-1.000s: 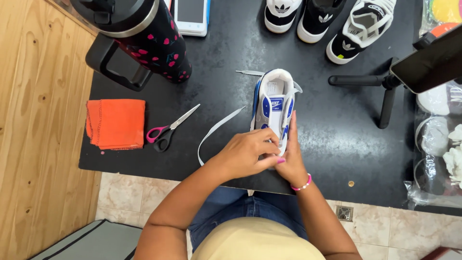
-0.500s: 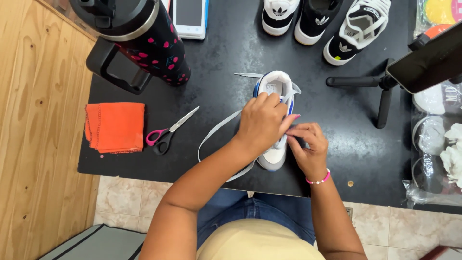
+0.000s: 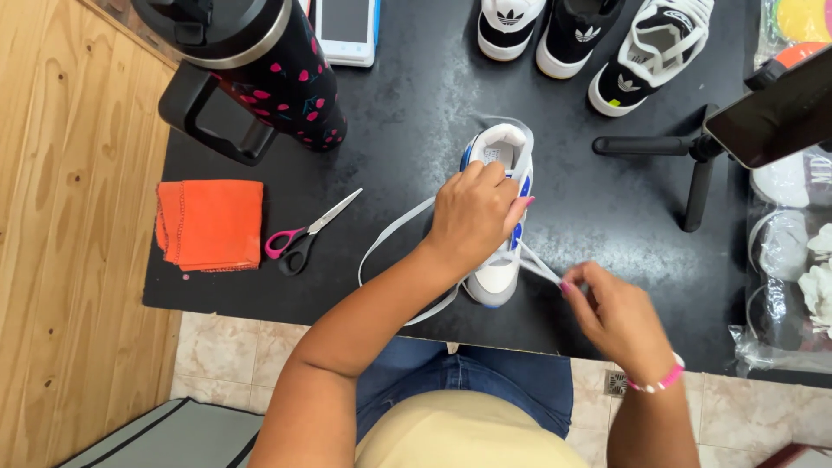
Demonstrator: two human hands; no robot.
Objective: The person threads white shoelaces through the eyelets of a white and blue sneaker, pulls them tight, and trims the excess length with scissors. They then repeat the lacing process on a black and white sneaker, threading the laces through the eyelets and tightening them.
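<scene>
A white and blue sneaker [image 3: 500, 147] lies on the black table [image 3: 416, 113], toe toward me. My left hand [image 3: 475, 217] rests over its middle and clamps it down. My right hand [image 3: 615, 316] is off to the sneaker's right, near the table's front edge, pinching one end of the white shoelace [image 3: 542, 263] and drawing it taut away from the shoe. The other part of the lace [image 3: 390, 238] loops loosely on the table to the left of the shoe. A pink bracelet sits on my right wrist.
Pink-handled scissors [image 3: 303, 236] and a folded orange cloth [image 3: 211, 224] lie at the left. A large black tumbler with pink spots [image 3: 260, 69] stands at the back left. Three sneakers [image 3: 598, 35] line the far edge. A phone on a small tripod [image 3: 702, 156] stands at the right.
My right hand has pulled the lace out to the right, away from the sneaker. My left hand has slid up over the shoe's middle and presses it down.
</scene>
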